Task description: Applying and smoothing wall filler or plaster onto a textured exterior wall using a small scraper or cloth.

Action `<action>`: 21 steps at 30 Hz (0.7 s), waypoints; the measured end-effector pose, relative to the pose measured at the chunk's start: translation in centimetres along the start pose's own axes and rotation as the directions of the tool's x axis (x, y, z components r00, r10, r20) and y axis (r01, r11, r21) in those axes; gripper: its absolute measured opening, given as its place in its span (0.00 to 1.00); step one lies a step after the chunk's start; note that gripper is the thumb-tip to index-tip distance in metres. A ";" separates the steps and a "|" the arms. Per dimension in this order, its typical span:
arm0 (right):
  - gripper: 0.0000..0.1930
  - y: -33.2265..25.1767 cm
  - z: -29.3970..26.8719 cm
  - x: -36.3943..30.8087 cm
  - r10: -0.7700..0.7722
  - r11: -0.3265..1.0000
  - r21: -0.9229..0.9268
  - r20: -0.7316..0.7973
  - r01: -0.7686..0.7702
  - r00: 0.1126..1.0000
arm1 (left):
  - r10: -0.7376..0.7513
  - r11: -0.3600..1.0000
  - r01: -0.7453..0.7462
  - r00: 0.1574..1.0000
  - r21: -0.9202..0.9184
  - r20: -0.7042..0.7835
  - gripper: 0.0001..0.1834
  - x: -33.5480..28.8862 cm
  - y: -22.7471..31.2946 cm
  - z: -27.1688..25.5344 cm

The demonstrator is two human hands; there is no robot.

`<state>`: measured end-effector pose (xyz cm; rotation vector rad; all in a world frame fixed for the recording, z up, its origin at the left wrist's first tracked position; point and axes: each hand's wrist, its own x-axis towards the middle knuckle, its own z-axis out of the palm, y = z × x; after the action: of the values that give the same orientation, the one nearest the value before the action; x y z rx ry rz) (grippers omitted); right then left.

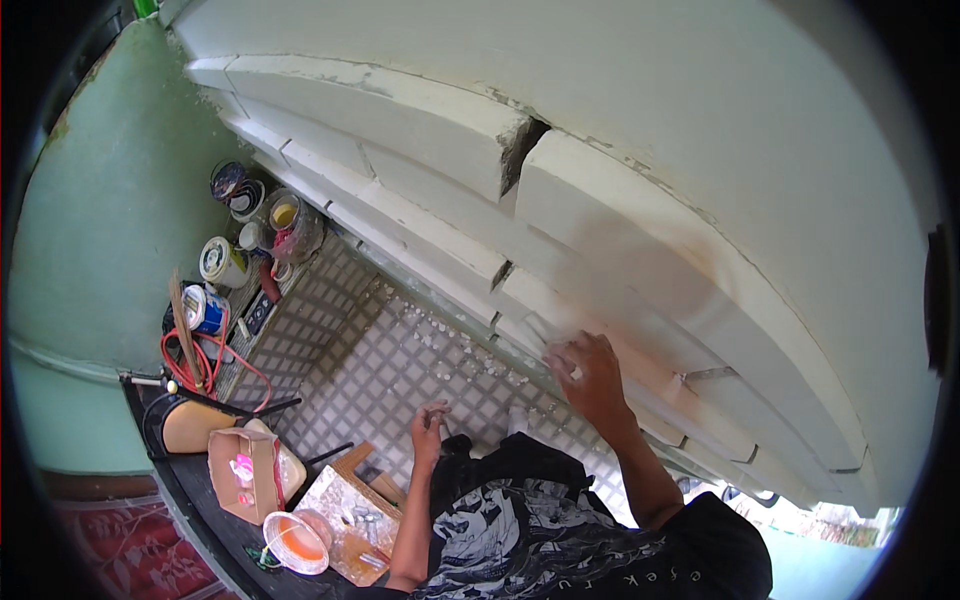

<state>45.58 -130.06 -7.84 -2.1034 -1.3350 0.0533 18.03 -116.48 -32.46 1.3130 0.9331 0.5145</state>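
Observation:
My right hand [588,372] is raised against the white stepped panelling [440,190] on the wall. Its fingers are curled closed; a pale bit shows between them, and a blurred, thin light shape lies just past the fingertips, too unclear to name. Low in front of my body, my left hand [428,428] hangs with loosely bent fingers apart and nothing visible in it. Dark gaps [520,155] split the panelling's ledges, and their edges look rough.
Pale crumbs [430,340] litter the tiled floor [350,370]. Paint buckets [222,260] and a red hose [190,370] line the green wall. At lower left stand a cardboard box [240,475], an orange-stained bucket [297,542] and a spattered board [345,510].

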 end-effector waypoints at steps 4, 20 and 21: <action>0.11 -1.2 -0.1 -1.0 -0.032 0.997 -0.075 -0.139 0.022 0.990 | 0.067 0.997 -0.067 0.998 -0.032 0.010 0.09 1.2 1.1 -1.6; 0.25 -3.7 0.7 -4.5 0.593 0.792 0.096 -0.357 -0.603 0.722 | 0.099 0.992 -0.117 0.956 0.049 0.277 0.06 3.9 3.4 -4.7; 0.26 -2.9 1.4 -5.1 0.588 0.807 0.089 -0.206 -0.584 0.782 | 0.107 0.990 -0.129 0.952 0.058 0.285 0.06 4.1 3.9 -4.6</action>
<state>40.30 -132.82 -8.89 -2.3500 -0.5025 0.0864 17.28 -109.68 -29.80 1.4735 0.6453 0.3735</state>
